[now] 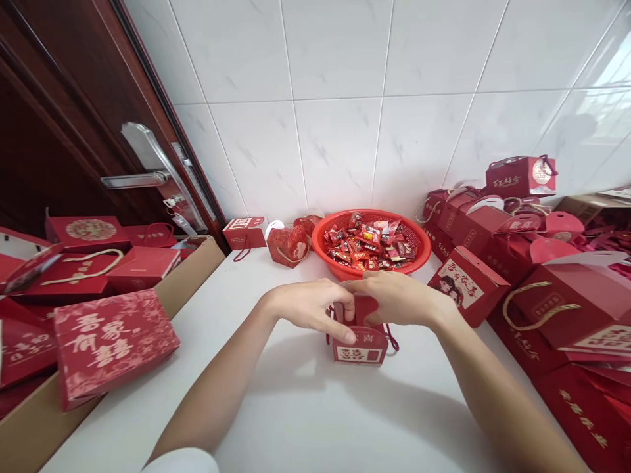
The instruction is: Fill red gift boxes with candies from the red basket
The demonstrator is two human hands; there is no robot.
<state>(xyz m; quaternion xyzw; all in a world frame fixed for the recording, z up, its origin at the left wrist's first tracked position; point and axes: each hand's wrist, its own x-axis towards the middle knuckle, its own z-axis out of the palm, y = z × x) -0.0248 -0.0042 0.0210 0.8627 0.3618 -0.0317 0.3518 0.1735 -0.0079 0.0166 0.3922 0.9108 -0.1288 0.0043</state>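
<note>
A small red gift box point(359, 353) with a white printed label and dark red cord handles stands on the white table point(276, 407), its top flaps raised. My left hand point(315, 307) grips the box's near flap, thumb in front and fingers bent over the top. From the right, my right hand point(394, 299) reaches over the box's back part, its fingers closed round the rear flap. Just behind my hands sits a red plastic basket point(424, 253) full of wrapped candies point(369, 243).
Red gift boxes point(493, 230) are piled along the right side. At left, a cardboard carton point(192, 272) holds more red boxes, one point(116, 341) lying over its edge. Two heart-patterned boxes point(288, 244) stand by the tiled wall, near a door with a metal handle point(135, 179).
</note>
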